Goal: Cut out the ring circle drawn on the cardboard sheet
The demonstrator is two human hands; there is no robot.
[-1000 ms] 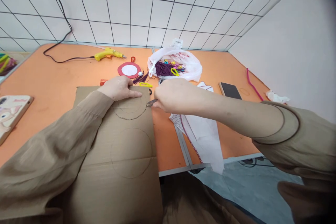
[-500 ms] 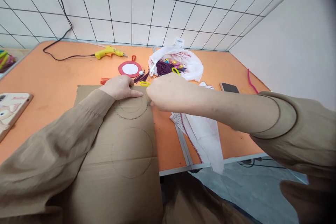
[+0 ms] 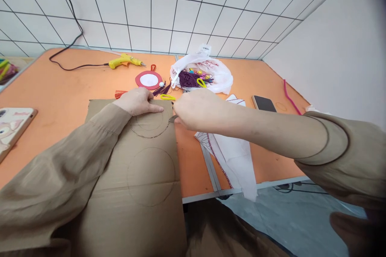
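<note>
Two hands, blade at cardboard

One cardboard sheet, two phones

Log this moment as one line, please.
left hand: on cardboard sheet | right hand: gripping bladed tool at upper circle's edge | yellow glue gun: on orange table

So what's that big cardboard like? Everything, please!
The flat brown cardboard sheet lies partly on the orange table, creased across. Two circles are drawn on it; the farther has a smaller circle inside and a rough, cut-looking near curve. The left hand rests on its far end; the right hand holds a grey blade at its right edge.
</note>
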